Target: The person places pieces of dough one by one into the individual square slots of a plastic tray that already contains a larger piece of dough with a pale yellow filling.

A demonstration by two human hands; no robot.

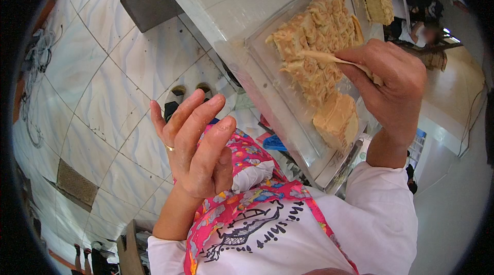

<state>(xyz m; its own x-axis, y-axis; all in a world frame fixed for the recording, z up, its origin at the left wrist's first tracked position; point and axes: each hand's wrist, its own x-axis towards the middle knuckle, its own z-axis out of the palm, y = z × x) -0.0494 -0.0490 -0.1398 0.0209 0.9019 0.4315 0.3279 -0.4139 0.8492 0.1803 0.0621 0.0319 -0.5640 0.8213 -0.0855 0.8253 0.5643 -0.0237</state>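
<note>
My right hand [389, 82] grips a thin, flat piece coated in tan frosting [322, 56], possibly a small spatula. Its tip lies over a block of cake pieces covered in tan frosting swirls [326, 24], on a clear plastic tray [252, 45]. Nearer to me, a smoothly frosted cake piece [335, 118] sits at that block's end, with a pale cut side showing. My left hand [198, 143] is raised away from the worktable over the floor, fingers spread and slightly curled, holding nothing. It wears a ring, and its fingertips look smeared.
The pale worktable [216, 1] runs diagonally past me. Another frosted cake piece [376, 3] stands beyond the tray. A grey metal panel [150, 5] juts out over the tiled floor. Coiled cables [36, 66] lie at far left. A person [420, 35] is in the background at upper right.
</note>
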